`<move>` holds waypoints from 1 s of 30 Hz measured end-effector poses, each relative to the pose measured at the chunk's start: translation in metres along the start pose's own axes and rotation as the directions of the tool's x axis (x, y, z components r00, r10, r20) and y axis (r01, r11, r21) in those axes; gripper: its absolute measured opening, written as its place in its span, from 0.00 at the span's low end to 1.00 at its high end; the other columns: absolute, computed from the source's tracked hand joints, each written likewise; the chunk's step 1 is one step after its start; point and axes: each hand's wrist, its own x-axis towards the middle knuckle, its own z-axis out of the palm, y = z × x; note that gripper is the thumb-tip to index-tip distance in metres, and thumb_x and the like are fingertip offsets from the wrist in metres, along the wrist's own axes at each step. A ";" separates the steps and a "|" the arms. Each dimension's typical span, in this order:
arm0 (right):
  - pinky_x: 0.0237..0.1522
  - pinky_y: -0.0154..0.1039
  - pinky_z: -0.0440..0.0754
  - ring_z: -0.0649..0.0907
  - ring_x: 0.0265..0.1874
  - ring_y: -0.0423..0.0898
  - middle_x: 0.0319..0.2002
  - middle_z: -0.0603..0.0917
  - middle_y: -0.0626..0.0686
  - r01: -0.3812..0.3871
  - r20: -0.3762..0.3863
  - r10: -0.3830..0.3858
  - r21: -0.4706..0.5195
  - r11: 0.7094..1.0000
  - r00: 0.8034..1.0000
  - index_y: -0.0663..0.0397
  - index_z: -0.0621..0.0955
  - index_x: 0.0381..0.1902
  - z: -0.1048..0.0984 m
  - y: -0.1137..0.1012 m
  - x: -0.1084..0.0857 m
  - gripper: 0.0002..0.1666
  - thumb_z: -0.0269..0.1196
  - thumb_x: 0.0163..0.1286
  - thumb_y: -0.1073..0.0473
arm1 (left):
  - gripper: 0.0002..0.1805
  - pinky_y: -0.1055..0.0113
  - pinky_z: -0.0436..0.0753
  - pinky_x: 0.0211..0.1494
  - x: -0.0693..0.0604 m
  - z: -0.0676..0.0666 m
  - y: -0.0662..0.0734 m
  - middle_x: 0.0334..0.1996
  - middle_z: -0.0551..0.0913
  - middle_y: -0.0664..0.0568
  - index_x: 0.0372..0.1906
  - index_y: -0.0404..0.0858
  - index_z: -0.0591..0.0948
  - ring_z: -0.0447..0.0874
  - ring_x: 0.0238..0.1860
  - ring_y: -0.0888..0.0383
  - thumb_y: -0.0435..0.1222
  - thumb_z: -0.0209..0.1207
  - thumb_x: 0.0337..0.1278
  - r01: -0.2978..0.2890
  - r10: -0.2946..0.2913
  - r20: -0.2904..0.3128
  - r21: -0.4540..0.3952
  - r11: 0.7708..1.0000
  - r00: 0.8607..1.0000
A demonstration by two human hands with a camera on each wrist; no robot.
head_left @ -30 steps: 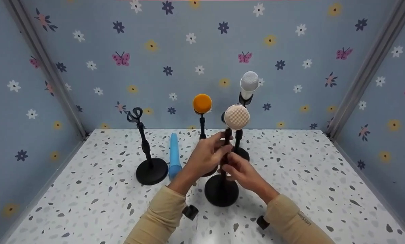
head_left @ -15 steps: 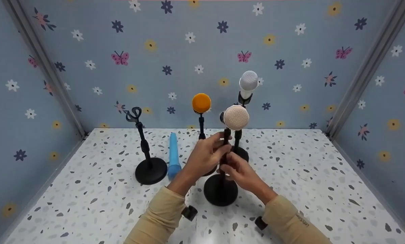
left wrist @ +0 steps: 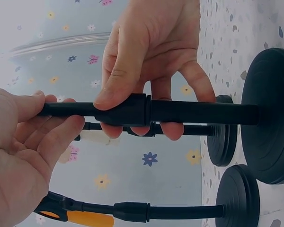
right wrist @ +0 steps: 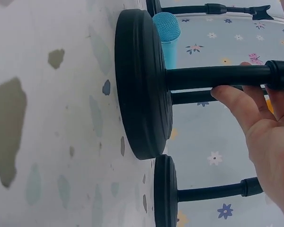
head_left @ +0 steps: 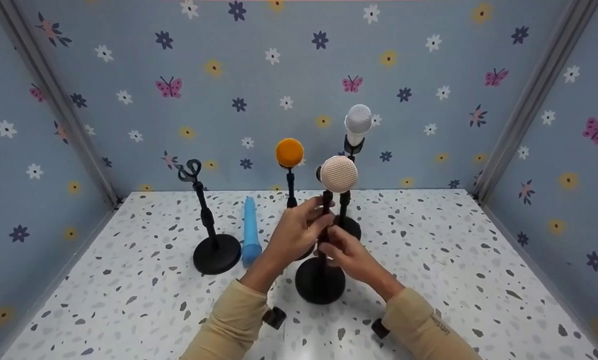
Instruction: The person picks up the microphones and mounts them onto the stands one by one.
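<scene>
A black microphone stand (head_left: 320, 285) with a pale cream microphone (head_left: 339, 174) on top stands upright at the middle of the table. My left hand (head_left: 295, 231) pinches the thin upper part of its pole. Just below, my right hand (head_left: 351, 252) grips the thicker collar (left wrist: 128, 109) of the same pole, thumb on one side and fingers round the other. In the right wrist view, fingers (right wrist: 241, 101) lie along the pole above the round base (right wrist: 139, 85).
Behind stand two more stands, with an orange microphone (head_left: 289, 152) and a white microphone (head_left: 359, 120). At left, a stand (head_left: 216, 254) has a bare clip beside a blue microphone (head_left: 250, 230) lying on the speckled table (head_left: 129, 300). Patterned walls enclose the table.
The head view has shifted slightly, so everything sits a little further left in it. Both hands keep their hold on the stand's pole, with no clear movement along it.
</scene>
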 end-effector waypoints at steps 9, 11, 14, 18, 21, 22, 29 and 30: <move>0.47 0.55 0.86 0.82 0.52 0.59 0.48 0.80 0.60 -0.001 0.009 0.001 0.017 1.000 1.000 0.63 0.73 0.57 0.000 0.002 -0.002 0.16 0.58 0.79 0.59 | 0.14 0.64 0.83 0.55 -0.004 0.003 -0.003 0.53 0.86 0.46 0.56 0.34 0.82 0.85 0.53 0.58 0.31 0.62 0.69 0.017 -0.017 -0.019 0.006 1.000 1.000; 0.48 0.54 0.85 0.82 0.52 0.60 0.48 0.80 0.61 -0.003 0.007 0.002 0.023 1.000 1.000 0.63 0.73 0.57 -0.001 0.001 -0.001 0.16 0.57 0.79 0.58 | 0.14 0.64 0.84 0.54 -0.004 0.003 -0.003 0.52 0.87 0.45 0.56 0.34 0.82 0.86 0.52 0.58 0.31 0.62 0.69 0.012 -0.011 -0.019 0.011 1.000 1.000; 0.49 0.55 0.85 0.81 0.53 0.64 0.48 0.80 0.64 -0.009 0.008 0.009 0.057 0.998 1.000 0.65 0.73 0.58 -0.001 0.002 -0.001 0.16 0.57 0.80 0.60 | 0.12 0.66 0.85 0.48 -0.006 0.003 -0.005 0.50 0.88 0.47 0.54 0.35 0.83 0.89 0.46 0.58 0.33 0.61 0.71 0.014 -0.014 -0.009 0.050 0.999 1.000; 0.49 0.55 0.85 0.80 0.55 0.68 0.50 0.78 0.68 -0.020 0.026 0.018 0.076 0.997 0.999 0.67 0.72 0.59 -0.001 0.002 -0.001 0.17 0.56 0.80 0.60 | 0.14 0.68 0.83 0.33 -0.017 0.001 -0.010 0.51 0.87 0.48 0.57 0.37 0.82 0.86 0.28 0.60 0.37 0.60 0.73 0.021 -0.020 -0.011 0.144 0.989 1.000; 0.49 0.55 0.85 0.79 0.55 0.69 0.51 0.77 0.71 -0.023 0.036 0.020 0.084 0.996 0.999 0.66 0.72 0.59 -0.001 0.002 -0.001 0.18 0.56 0.80 0.59 | 0.19 0.67 0.81 0.31 -0.026 -0.005 -0.013 0.47 0.87 0.47 0.63 0.38 0.79 0.77 0.19 0.60 0.38 0.59 0.73 0.011 -0.008 -0.018 0.204 0.979 1.000; 0.49 0.55 0.85 0.79 0.55 0.70 0.51 0.77 0.71 -0.017 0.038 0.014 0.089 0.996 0.999 0.67 0.72 0.58 0.000 0.002 0.000 0.18 0.57 0.80 0.59 | 0.21 0.66 0.83 0.35 -0.029 -0.007 -0.015 0.48 0.87 0.46 0.65 0.37 0.78 0.79 0.22 0.60 0.38 0.59 0.73 0.007 -0.002 -0.020 0.225 0.974 1.000; 0.48 0.42 0.85 0.85 0.47 0.49 0.44 0.84 0.51 0.083 0.128 -0.050 -0.271 0.959 0.990 0.56 0.80 0.48 0.006 0.019 -0.002 0.09 0.63 0.75 0.58 | 0.31 0.51 0.81 0.57 -0.053 -0.024 -0.032 0.57 0.82 0.36 0.71 0.29 0.69 0.86 0.48 0.43 0.43 0.58 0.73 0.094 -0.154 0.143 0.360 0.928 0.978; 0.49 0.41 0.84 0.84 0.45 0.45 0.43 0.84 0.48 0.102 0.153 -0.053 -0.333 0.938 0.987 0.53 0.81 0.46 0.007 0.022 -0.003 0.07 0.63 0.75 0.58 | 0.32 0.49 0.80 0.58 -0.057 -0.025 -0.035 0.56 0.82 0.34 0.71 0.27 0.68 0.83 0.54 0.41 0.43 0.58 0.73 0.113 -0.196 0.190 0.377 0.919 0.962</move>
